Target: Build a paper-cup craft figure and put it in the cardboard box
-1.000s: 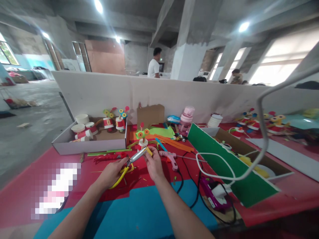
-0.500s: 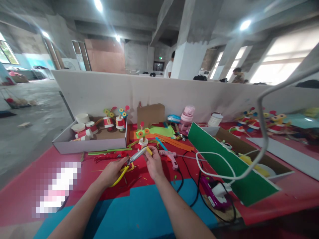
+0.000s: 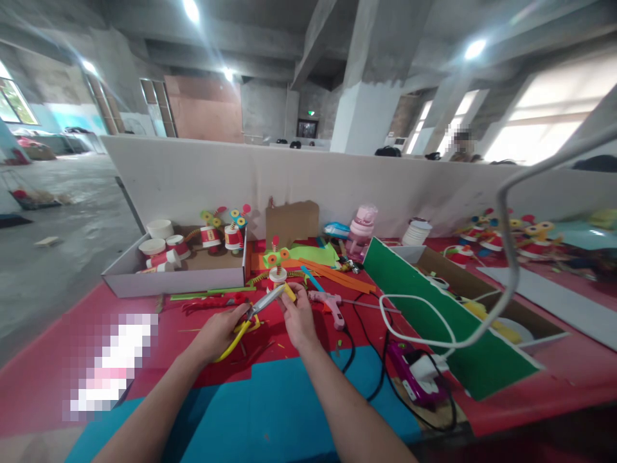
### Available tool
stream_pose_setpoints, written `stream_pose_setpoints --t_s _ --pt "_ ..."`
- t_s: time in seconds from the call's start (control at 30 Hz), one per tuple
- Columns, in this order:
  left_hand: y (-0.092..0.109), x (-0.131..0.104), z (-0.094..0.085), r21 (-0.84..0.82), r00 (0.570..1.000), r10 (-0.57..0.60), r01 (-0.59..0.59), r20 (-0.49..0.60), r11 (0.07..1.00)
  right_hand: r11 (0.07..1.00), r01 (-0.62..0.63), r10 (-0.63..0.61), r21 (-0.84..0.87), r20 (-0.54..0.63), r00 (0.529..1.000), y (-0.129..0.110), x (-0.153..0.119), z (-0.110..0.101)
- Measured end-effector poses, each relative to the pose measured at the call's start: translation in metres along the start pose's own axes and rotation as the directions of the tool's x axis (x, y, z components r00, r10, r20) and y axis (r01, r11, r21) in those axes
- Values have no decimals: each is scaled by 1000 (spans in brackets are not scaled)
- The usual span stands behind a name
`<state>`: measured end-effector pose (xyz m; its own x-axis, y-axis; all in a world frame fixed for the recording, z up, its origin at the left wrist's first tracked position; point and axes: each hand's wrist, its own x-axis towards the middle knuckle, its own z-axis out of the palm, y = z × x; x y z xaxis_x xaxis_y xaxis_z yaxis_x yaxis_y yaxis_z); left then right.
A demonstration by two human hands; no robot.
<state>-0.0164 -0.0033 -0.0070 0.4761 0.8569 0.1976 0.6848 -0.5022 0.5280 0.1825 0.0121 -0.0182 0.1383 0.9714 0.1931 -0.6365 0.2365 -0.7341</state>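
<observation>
Above the counter [image 3: 161, 341] | your left hand [image 3: 216, 334] is closed round yellow-handled scissors [image 3: 255, 310] | your right hand [image 3: 299, 319] pinches a yellow piece [image 3: 290, 293] at their blades [image 3: 270, 298]

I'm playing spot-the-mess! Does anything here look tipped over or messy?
A red-and-white paper cup lies on its side in the pale cardboard box, while paper-cup figures there stand. Small yellow scraps litter the red table covering near the yellow-handled metal scissors.
</observation>
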Motion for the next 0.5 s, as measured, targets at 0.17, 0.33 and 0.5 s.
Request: stream_pose_setpoints --t_s 0.17,0.33,0.5 --pt "4 -1 -3 22 1000 5 -6 22 1000 1000 1 -1 1 11 1000 1 0 -1" --pt "3 -1 -2 77 1000 -10 10 5 997 1000 10 -10 -21 -12 1000 1 0 -1" --pt "0 -1 -1 42 1000 -5 5 -7 999 1000 9 -9 -12 -3 1000 3 0 -2"
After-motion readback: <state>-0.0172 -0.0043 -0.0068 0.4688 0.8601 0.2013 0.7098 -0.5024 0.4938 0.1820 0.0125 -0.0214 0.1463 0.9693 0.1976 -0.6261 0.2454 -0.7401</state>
